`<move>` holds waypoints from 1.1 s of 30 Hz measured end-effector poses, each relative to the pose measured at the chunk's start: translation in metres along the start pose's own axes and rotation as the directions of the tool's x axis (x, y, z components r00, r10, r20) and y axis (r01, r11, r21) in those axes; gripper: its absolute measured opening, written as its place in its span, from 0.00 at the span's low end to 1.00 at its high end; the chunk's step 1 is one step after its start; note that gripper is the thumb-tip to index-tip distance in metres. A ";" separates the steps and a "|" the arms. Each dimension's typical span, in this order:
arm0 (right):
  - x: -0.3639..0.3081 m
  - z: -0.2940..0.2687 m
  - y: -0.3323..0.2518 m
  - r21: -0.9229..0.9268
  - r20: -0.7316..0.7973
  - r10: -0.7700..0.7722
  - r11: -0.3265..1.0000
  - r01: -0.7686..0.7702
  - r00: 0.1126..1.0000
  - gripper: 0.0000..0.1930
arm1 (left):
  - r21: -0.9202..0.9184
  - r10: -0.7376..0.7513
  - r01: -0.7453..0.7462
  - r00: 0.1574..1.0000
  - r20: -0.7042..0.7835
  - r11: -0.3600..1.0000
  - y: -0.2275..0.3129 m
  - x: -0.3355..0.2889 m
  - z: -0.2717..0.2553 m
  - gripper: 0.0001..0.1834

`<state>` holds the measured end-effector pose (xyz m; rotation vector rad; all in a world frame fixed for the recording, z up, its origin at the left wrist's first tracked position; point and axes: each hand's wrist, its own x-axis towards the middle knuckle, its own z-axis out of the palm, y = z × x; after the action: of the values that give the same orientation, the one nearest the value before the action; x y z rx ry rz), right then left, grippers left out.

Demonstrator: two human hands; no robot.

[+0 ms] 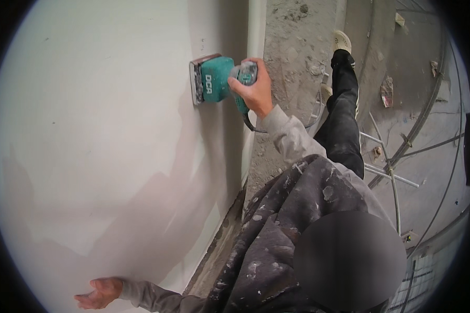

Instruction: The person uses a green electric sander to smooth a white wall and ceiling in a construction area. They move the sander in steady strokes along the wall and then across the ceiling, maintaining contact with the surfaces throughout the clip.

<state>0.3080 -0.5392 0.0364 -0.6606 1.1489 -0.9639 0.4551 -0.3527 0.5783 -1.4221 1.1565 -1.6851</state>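
Head view: right fingers (pixel 261 65) wrap the green sander (pixel 218 78), best kept flat against the wall (pixel 115 130), left fingers (pixel 89 300) half-curled, empty!

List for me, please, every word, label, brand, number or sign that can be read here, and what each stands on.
White lettering on the side of the teal sander: legible, but I don't copy out printed wording.
Any print on the reddish scrap at upper right: too small and blurred to read.
Nothing else is readable.
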 end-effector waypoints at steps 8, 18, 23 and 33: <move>0.012 0.005 -0.032 -0.018 0.078 -0.104 0.994 0.106 0.991 0.26 | 0.022 -0.070 0.070 0.998 0.002 0.997 0.001 -0.016 -0.003 0.30; 0.015 0.010 -0.053 -0.003 0.126 -0.317 0.947 0.320 0.940 0.27 | 0.006 -0.077 0.077 0.997 0.015 0.997 0.005 -0.007 -0.005 0.40; 0.025 0.015 -0.076 0.058 0.183 -0.272 0.962 0.266 0.945 0.27 | -0.020 -0.078 0.078 0.997 -0.012 0.997 0.011 -0.002 -0.008 0.43; 0.033 0.015 -0.075 0.060 0.171 -0.208 0.978 0.201 0.963 0.27 | 0.013 -0.104 0.103 0.992 0.066 0.995 0.002 -0.013 -0.009 0.39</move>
<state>0.3044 -0.6032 0.0892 -0.8258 0.9137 -1.0781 0.4491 -0.3400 0.5709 -1.5436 1.0527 -1.6974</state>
